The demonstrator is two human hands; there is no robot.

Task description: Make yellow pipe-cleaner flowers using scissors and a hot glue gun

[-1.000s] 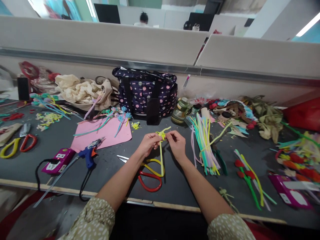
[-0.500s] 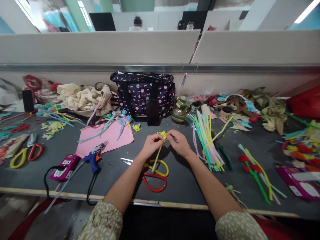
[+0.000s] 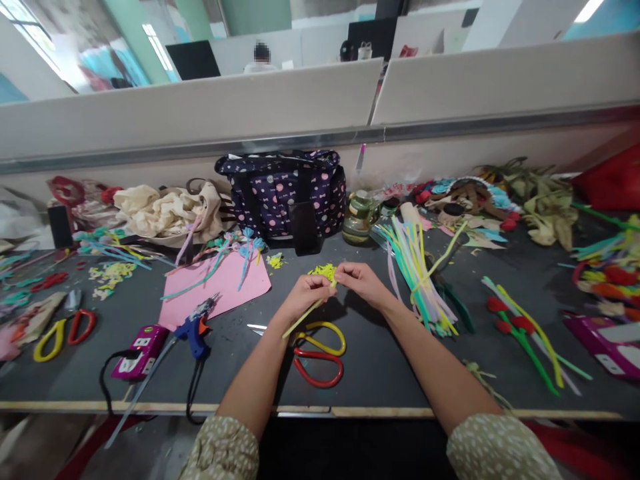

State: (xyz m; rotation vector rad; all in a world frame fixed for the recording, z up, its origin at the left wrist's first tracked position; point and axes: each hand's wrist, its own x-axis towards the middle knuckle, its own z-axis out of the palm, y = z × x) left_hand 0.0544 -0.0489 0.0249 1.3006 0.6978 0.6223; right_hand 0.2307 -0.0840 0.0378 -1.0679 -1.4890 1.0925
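Bare tabletop [image 3: 373, 360] between scissors [image 3: 320, 383] and right forearm [image 3: 425, 360]; bag [image 3: 273, 200] blocks far side, glue gun [image 3: 197, 341] left side.

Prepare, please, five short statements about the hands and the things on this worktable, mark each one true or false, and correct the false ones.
1. The left hand holds a thin yellow fuzzy stem. True.
2. The right hand grips the red-and-yellow-handled metal scissors. False: these scissors lie on the dark grey table.
3. A dark blue dotted fabric bag stands behind an upright black phone. True.
4. The blue glue gun lies to the right of both hands. False: the glue gun lies to their left.
5. A bundle of pastel fuzzy stems lies to the right of both hands. True.
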